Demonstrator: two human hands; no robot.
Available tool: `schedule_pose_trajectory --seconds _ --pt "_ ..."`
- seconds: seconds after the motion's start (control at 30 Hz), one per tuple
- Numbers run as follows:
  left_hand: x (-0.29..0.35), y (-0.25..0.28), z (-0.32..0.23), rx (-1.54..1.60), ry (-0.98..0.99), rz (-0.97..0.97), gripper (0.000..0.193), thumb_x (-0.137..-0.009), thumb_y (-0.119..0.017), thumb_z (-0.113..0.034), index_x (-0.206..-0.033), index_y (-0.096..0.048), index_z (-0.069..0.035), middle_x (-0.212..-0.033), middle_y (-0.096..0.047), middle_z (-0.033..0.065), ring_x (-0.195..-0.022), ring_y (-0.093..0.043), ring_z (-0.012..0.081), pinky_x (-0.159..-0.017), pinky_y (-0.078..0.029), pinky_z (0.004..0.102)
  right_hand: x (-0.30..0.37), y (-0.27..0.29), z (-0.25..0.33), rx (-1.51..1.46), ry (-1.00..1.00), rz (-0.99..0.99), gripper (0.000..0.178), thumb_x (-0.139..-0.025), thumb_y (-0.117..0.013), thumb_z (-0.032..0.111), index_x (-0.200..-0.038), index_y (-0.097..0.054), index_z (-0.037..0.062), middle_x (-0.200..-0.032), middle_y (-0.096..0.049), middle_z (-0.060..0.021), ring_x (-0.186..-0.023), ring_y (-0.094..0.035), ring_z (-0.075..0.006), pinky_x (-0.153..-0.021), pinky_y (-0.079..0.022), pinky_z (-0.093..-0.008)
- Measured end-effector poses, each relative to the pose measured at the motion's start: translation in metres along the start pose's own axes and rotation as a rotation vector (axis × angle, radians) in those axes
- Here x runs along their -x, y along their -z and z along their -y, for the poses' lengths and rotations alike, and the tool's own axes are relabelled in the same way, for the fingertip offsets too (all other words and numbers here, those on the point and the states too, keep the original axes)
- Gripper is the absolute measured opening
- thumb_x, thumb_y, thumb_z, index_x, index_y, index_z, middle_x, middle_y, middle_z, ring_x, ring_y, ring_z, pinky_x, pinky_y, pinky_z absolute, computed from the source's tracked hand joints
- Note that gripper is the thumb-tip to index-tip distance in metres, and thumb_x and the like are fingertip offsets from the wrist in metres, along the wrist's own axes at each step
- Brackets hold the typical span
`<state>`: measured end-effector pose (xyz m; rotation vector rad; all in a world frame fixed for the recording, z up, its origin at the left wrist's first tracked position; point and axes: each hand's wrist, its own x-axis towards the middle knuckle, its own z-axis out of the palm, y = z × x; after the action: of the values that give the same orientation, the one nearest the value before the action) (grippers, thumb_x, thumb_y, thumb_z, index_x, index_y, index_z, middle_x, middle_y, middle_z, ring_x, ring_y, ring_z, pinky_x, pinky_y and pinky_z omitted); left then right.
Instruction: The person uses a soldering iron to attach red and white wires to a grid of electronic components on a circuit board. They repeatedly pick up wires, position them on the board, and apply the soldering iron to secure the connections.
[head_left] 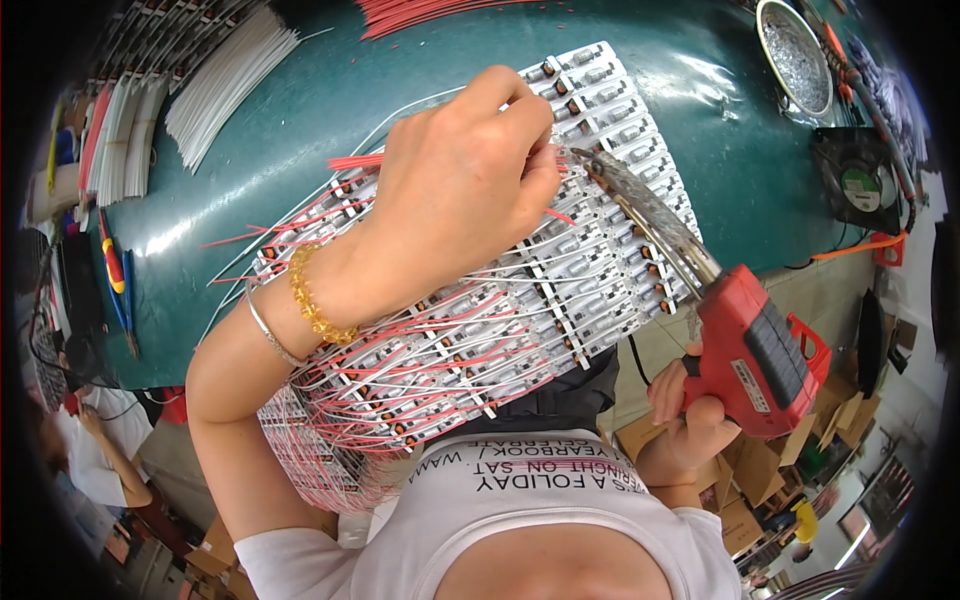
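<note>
Across the table's near edge lies a white panel [652,168] with rows of small electronic parts. Loose red and white wires [470,330] run from many of its rows. My left hand [465,170] is closed above the panel, with a bundle of short red wires [355,161] sticking out of its left side. Its fingertips pinch at a wire end, partly hidden by the fingers. My right hand [690,415] grips a red soldering gun [755,360] by its handle. The gun's dark, crusted tip [590,160] is close to my left fingertips, over the panel.
Bundles of white wires [225,85] and red wires [430,12] lie on the green tabletop [270,160]. A red-yellow-handled tool [110,262] is at left. A metal bowl [795,58] and a black fan [858,180] stand at right. Cardboard boxes [750,470] sit below; a person [105,445] works at left.
</note>
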<state>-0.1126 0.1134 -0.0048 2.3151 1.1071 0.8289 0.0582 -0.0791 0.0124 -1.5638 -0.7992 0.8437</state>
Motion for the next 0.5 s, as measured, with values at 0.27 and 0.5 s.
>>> schedule_pose_trajectory --seconds 0.27,0.5 --pt "-0.0004 -0.0033 0.0026 0.019 -0.037 -0.042 0.007 -0.072 -0.062 -0.007 -0.071 -0.058 -0.001 -0.079 -0.057 0.0091 -0.059 -0.058 0.0272 -0.053 -0.047 0.0355 -0.0060 -0.0013 0.0040 -0.023 0.041 0.080 0.080 -0.078 -0.059 0.054 -0.113 -0.041 -0.0148 -0.047 -0.041 0.0003 -0.036 -0.039 -0.0086 -0.038 -0.035 -0.0215" --pt "-0.0010 -0.0003 -0.0017 -0.001 0.014 0.021 0.007 -0.073 -0.063 -0.003 -0.072 -0.057 0.000 -0.082 -0.058 0.0083 -0.068 -0.061 0.0235 -0.059 -0.050 0.0305 -0.0079 0.0016 0.0018 -0.044 0.055 0.098 0.081 -0.078 -0.058 0.055 -0.115 -0.039 -0.0144 -0.047 -0.042 0.0001 -0.036 -0.039 -0.0088 -0.038 -0.036 -0.0221"
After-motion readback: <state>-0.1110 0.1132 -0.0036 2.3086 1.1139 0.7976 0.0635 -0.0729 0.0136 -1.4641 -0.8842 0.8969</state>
